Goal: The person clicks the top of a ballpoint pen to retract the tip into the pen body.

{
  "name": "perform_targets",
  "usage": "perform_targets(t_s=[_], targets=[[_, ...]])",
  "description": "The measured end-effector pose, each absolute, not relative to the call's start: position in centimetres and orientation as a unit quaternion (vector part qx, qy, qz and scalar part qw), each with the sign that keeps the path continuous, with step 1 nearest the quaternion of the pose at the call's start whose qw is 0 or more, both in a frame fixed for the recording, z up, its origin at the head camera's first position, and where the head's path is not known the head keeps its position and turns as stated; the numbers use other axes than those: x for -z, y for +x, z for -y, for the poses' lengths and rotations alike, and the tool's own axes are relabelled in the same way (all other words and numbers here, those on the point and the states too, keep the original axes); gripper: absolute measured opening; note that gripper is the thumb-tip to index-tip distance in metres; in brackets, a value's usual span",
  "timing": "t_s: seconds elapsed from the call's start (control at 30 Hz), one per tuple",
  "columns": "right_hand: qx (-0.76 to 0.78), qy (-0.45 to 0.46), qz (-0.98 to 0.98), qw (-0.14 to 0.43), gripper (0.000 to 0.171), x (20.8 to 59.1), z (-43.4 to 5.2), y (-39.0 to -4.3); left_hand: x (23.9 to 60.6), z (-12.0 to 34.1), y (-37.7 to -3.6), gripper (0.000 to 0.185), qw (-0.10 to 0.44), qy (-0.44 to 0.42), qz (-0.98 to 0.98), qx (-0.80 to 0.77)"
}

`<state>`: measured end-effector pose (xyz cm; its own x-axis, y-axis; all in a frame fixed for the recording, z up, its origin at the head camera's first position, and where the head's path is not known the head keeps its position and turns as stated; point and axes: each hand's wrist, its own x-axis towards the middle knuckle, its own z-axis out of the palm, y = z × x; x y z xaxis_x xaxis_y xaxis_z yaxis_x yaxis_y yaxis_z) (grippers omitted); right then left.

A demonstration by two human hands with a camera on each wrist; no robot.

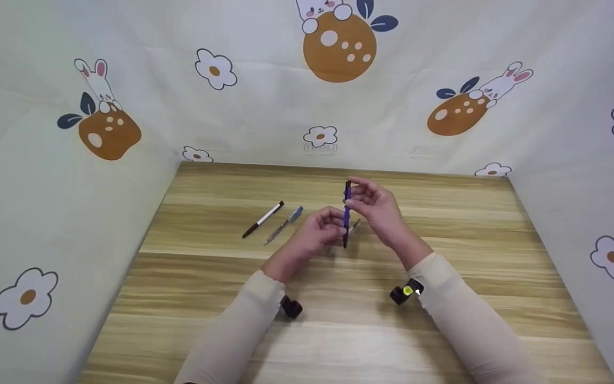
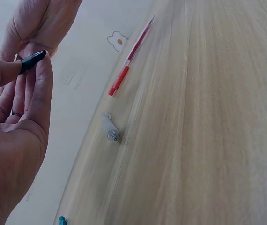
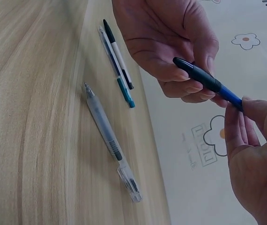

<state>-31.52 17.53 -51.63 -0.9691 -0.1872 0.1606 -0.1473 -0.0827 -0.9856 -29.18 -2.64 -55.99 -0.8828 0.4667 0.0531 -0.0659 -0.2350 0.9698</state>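
Observation:
Both hands hold one blue pen [image 1: 347,210] with black ends, upright above the table in the head view. My left hand [image 1: 315,233] pinches its black lower part between thumb and fingers; the black tip [image 2: 33,61] pokes out past them in the left wrist view. Higher up, my right hand [image 1: 382,210] grips the blue barrel [image 3: 230,97] between thumb and fingertips. Beneath the hands lies a clear pen [image 3: 105,126] with a grey grip, mostly covered by them in the head view.
Left of the hands lie a white pen [image 1: 267,217] with dark ends and a clear pen [image 1: 284,225] with a blue-teal end. A red pen [image 2: 128,63] shows in the left wrist view. Printed cloth walls [image 1: 264,117] border the wooden table [image 1: 190,298].

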Motion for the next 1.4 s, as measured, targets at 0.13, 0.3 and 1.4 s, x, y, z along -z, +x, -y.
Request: perform_targets(t_s=[0.13, 0.3, 1.4], targets=[[0.723, -0.126, -0.680, 0.012, 0.053, 51.7, -17.5, -31.6, 56.0, 2.7, -29.1, 0.029, 0.176, 0.160, -0.596, -0.767], [0.719, -0.127, -0.684, 0.012, 0.053, 51.8, -17.5, -31.6, 56.1, 2.8, -29.2, 0.031, 0.182, 0.157, -0.600, -0.763], [0.544, -0.219, -0.809, -0.039, 0.064, 53.4, -17.7, -32.2, 55.2, 5.6, -29.2, 0.031, 0.146, 0.142, -0.723, -0.660]])
